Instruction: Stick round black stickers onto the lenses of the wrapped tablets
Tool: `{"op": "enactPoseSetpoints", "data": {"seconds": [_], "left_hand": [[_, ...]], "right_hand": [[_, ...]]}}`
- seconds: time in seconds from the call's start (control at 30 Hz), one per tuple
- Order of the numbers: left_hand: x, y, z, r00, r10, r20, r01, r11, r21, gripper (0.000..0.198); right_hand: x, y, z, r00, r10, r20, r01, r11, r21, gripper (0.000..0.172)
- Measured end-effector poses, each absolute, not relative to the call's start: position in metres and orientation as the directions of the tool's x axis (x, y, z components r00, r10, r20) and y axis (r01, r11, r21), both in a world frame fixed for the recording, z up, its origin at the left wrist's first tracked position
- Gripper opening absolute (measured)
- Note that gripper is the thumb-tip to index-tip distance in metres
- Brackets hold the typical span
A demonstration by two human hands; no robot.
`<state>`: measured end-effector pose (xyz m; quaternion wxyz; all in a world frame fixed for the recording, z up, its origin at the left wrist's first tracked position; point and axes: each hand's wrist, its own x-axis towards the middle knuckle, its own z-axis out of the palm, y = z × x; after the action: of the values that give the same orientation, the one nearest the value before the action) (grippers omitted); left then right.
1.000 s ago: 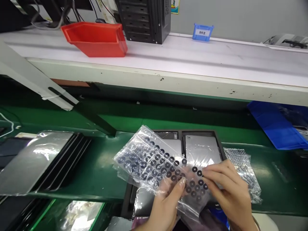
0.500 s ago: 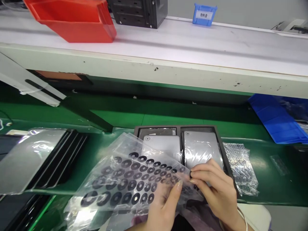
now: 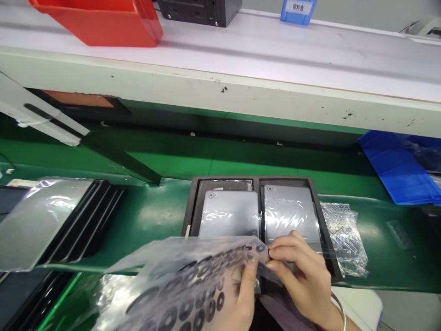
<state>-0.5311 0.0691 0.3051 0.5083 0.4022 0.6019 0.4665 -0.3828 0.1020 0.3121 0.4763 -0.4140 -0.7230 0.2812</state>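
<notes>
A clear plastic sheet (image 3: 165, 271) carries rows of black ring stickers (image 3: 186, 309). My left hand (image 3: 241, 294) grips it near its right end, thumb on top and the other fingers beneath. The sheet tilts and bows, with its left part blurred. At its right corner my right hand (image 3: 303, 273) pinches a small dark piece, apparently one ring sticker, between thumb and forefinger; the fingertips partly hide it. Just beyond the sheet, two grey film-wrapped tablets, a left one (image 3: 229, 211) and a right one (image 3: 291, 209), lie back up in a dark divided tray (image 3: 189, 216).
On the left stands a row of film-covered panels (image 3: 51, 216). Bubble wrap (image 3: 344, 234) lies right of the tray, with a blue bin (image 3: 389, 170) farther right. A white shelf (image 3: 206, 59) spans the back, bearing a red bin (image 3: 113, 27) and a small blue box (image 3: 298, 11).
The sheet has tipped from nearly face-on to a steep slant, its left part dropping toward me and uncovering the left tablet. Both hands have shifted slightly left. The camera view has tilted down a little.
</notes>
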Motion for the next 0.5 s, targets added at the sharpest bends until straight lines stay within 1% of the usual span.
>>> {"op": "enactPoseSetpoints", "data": {"seconds": [0.07, 0.13, 0.23, 0.33, 0.5], "left_hand": [[-0.530, 0.069, 0.306, -0.155, 0.966, -0.208, 0.067, 0.220, 0.973, 0.018], [-0.530, 0.069, 0.305, -0.151, 0.969, -0.194, 0.058, 0.205, 0.977, 0.018], [-0.531, 0.069, 0.303, -0.141, 0.971, -0.194, 0.031, 0.201, 0.979, 0.018], [-0.532, 0.069, 0.299, -0.183, 0.962, -0.204, 0.004, 0.208, 0.978, 0.020], [-0.533, 0.068, 0.293, -0.218, 0.946, -0.242, 0.003, 0.248, 0.969, 0.020]], "right_hand": [[-0.383, 0.103, 0.314, -0.194, 0.884, 0.426, 0.294, 0.466, -0.834, 0.005], [-0.381, 0.104, 0.316, -0.192, 0.898, 0.397, 0.269, 0.437, -0.858, 0.005], [-0.379, 0.105, 0.316, -0.185, 0.905, 0.382, 0.282, 0.421, -0.862, 0.007], [-0.378, 0.104, 0.312, -0.185, 0.889, 0.419, 0.336, 0.458, -0.823, 0.013], [-0.383, 0.105, 0.308, -0.211, 0.820, 0.531, 0.448, 0.564, -0.693, 0.018]]}}
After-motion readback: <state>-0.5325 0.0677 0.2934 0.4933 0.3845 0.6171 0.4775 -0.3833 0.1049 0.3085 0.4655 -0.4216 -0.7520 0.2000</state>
